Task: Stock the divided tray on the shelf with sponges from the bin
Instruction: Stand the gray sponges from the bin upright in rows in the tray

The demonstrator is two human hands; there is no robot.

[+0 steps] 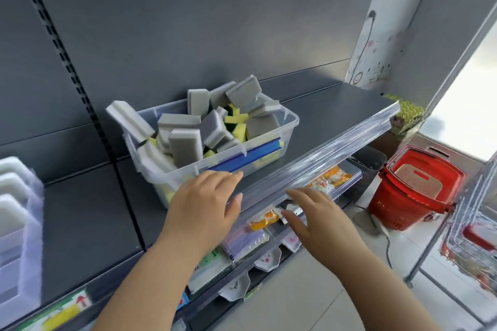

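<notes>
Sponges (185, 146), grey-and-white foam blocks mixed with yellow-and-green ones, lie heaped above the rim of a clear plastic bin (290, 126) in the single head view. The bin stands slantwise on the dark grey metal shelf (336, 110), and one pale block is propped over its far-left corner. A blue strip (242, 158) runs along the bin's near wall.

The left hand (204, 201) reaches up to that near wall, fingers straight, with the fingertips just below the blue strip. Its grip is slack and holds nothing, and whether it actually touches the plastic cannot be told. The right hand (314, 215) hangs lower, in front of the clear plastic price rail (336, 148) on the shelf's edge, fingers spread, its grip likewise empty.

The white divided tray (18, 223) sits at the far left of the same shelf level, well apart from the bin, and what shows of its compartments holds no sponge. Below are packets on a lower shelf, and a red plastic shopping basket (414, 185) stands on the floor to the right.

Stocking seems barely begun, and the step in hand looks like getting at the bin. Next, a hand must rise over the rim and close on one of the top sponges. It then has to carry that across to a compartment, or the bin could first be drawn nearer the tray. The foam should squash easily, so a light pinch ought to do.
</notes>
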